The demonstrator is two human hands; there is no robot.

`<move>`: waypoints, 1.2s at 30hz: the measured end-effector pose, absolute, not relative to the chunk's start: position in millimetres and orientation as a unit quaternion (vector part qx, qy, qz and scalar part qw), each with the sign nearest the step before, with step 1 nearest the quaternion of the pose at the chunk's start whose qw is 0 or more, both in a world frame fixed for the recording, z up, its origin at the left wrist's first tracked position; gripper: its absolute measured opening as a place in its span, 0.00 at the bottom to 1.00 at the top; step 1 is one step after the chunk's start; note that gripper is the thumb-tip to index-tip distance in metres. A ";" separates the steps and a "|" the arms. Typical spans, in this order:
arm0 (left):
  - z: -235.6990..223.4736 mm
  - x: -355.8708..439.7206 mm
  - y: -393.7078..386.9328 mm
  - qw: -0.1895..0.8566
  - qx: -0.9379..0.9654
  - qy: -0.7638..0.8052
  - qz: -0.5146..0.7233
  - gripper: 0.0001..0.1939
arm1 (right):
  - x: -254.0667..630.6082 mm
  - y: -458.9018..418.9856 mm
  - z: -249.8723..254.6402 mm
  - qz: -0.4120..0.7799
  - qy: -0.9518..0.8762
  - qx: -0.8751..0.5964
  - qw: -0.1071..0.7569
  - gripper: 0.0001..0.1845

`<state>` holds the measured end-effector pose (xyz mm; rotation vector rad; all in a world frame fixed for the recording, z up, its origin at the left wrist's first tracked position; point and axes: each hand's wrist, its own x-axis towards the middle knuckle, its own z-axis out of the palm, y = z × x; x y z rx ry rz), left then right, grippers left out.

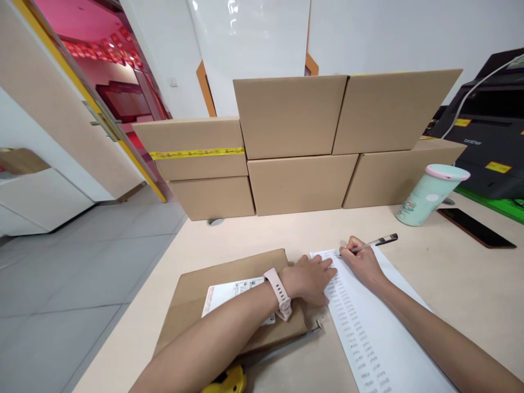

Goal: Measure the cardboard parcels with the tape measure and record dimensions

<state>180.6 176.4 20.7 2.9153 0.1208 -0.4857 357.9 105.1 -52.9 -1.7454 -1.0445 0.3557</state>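
A plain white wall (393,33) runs behind the pale surface (454,289). A glossy white panel (254,41) stands against it, catching bright reflections near its top, with orange pieces (207,90) showing at either side. Farther left, a small white wall plate (172,82) sits beside a doorway (118,76). The beige door (53,93) stands open, with a yellow edge and a metal handle (98,123). Beyond it, pink-red light fills another room, where red bunting (102,52) hangs in rows below the ceiling. Large grey tiles with thin joints cover the floor (94,262), and a low white cabinet (41,202) stands at the far left. Even, bright light falls on the near room.
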 end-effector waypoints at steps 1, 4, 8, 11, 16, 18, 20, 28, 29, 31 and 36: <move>20.7 180.6 176.5 0.091 0.982 0.040 -0.163 0.31 | 357.7 105.0 -52.6 0.147 -0.434 -0.726 0.512 0.14; 20.0 180.6 176.7 0.090 0.982 0.041 -0.161 0.31 | 357.5 104.8 -51.5 0.146 -0.434 -0.729 0.509 0.14; 18.7 180.3 176.8 0.088 0.982 0.041 -0.160 0.31 | 358.0 104.9 -50.7 0.143 -0.435 -0.730 0.508 0.14; 18.7 180.2 176.8 0.088 0.983 0.040 -0.158 0.31 | 358.0 105.3 -50.4 0.140 -0.435 -0.728 0.511 0.14; 20.2 180.5 176.7 0.088 0.983 0.038 -0.159 0.30 | 357.5 105.2 -50.8 0.141 -0.433 -0.728 0.512 0.14; 20.5 180.6 176.6 0.089 0.982 0.039 -0.159 0.31 | 357.6 105.1 -51.5 0.141 -0.432 -0.729 0.512 0.14; 20.5 180.5 176.5 0.090 0.982 0.040 -0.160 0.31 | 358.1 105.2 -51.9 0.141 -0.431 -0.730 0.512 0.14; 19.1 180.4 176.5 0.094 0.982 0.040 -0.156 0.30 | 360.4 105.2 -48.2 0.134 -0.428 -0.733 0.512 0.14; 18.9 180.4 176.5 0.095 0.982 0.040 -0.156 0.31 | 360.4 105.1 -47.9 0.133 -0.428 -0.732 0.513 0.14; 18.7 180.3 176.5 0.095 0.983 0.041 -0.154 0.30 | 359.9 104.8 -48.0 0.132 -0.428 -0.732 0.514 0.14; 19.5 179.8 176.4 0.096 0.983 0.042 -0.154 0.30 | 358.3 104.1 -48.0 0.137 -0.430 -0.732 0.511 0.14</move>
